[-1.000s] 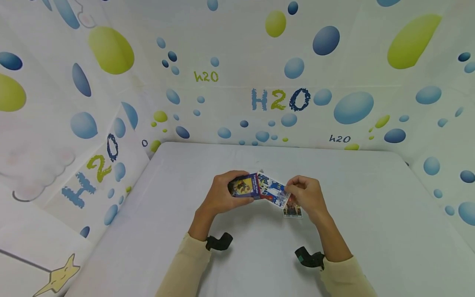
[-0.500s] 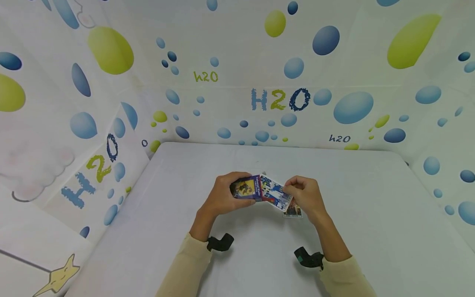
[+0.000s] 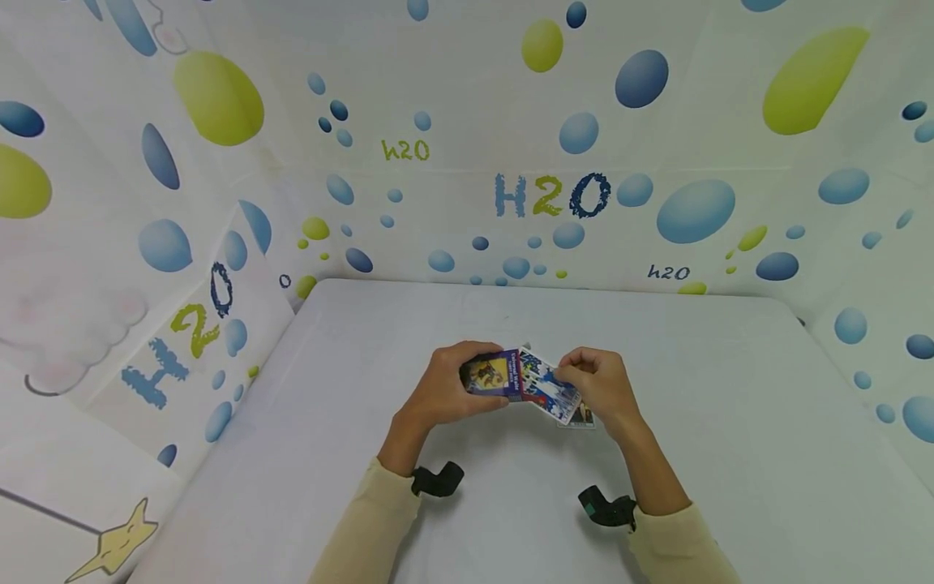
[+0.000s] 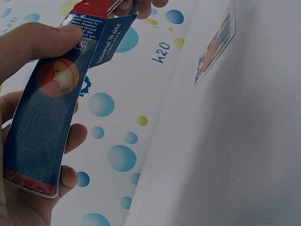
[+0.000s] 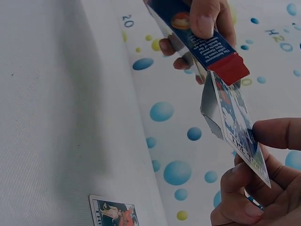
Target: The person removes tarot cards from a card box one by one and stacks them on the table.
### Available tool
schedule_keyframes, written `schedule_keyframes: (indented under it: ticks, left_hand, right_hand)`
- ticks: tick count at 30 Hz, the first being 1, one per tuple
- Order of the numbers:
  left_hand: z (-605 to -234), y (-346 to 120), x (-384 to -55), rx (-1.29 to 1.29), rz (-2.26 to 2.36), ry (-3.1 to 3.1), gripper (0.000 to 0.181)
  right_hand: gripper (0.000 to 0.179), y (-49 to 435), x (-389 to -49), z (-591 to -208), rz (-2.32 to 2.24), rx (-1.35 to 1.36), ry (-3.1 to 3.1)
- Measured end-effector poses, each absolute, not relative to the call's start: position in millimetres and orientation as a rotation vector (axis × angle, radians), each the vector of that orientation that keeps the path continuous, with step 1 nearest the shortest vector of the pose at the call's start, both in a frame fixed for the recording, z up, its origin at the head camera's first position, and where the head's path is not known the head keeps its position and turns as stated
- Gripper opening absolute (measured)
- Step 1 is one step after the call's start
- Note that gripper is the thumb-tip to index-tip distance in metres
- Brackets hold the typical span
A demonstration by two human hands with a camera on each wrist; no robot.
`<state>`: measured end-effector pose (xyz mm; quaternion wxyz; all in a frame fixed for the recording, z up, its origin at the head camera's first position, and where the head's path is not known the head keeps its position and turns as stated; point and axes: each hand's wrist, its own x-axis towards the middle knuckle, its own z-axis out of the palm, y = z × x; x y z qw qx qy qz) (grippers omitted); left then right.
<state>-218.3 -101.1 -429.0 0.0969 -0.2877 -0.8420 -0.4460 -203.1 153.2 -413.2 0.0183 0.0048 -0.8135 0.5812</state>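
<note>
My left hand [image 3: 436,391] grips a blue tarot deck box [image 3: 494,375], fingers and thumb wrapped around its sides. In the right wrist view, the red flap [image 5: 231,68] and a side flap stand out at the box's open end. A tarot card [image 3: 543,384] with a blue and white picture extends from that end, tilted downward. Thumb and fingers of my right hand [image 3: 604,386] pinch this card near its lower corner. Its upper end overlaps the box mouth. A second tarot card [image 3: 581,418] lies face up on the table, partly covered by the held one in the head view.
A white cloth covers the table [image 3: 722,389] beneath both hands. Behind it and to the left hang white sheets [image 3: 452,73] printed with blue and green drops. Each wrist carries a black camera mount [image 3: 440,480].
My left hand and the tarot deck box have shifted slightly right and down, closer to my right hand. The held tarot card now covers more of the one on the table.
</note>
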Motion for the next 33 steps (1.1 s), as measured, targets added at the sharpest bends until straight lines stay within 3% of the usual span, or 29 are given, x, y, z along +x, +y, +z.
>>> schedule_keyframes:
  ticks: [33]
  left_hand:
    - [-429.9, -94.9, -216.4, -0.851, -1.315, -2.547, 0.067]
  right_hand:
    - [0.015, 155.5, -204.5, -412.7, 1.754, 0.089, -2.617]
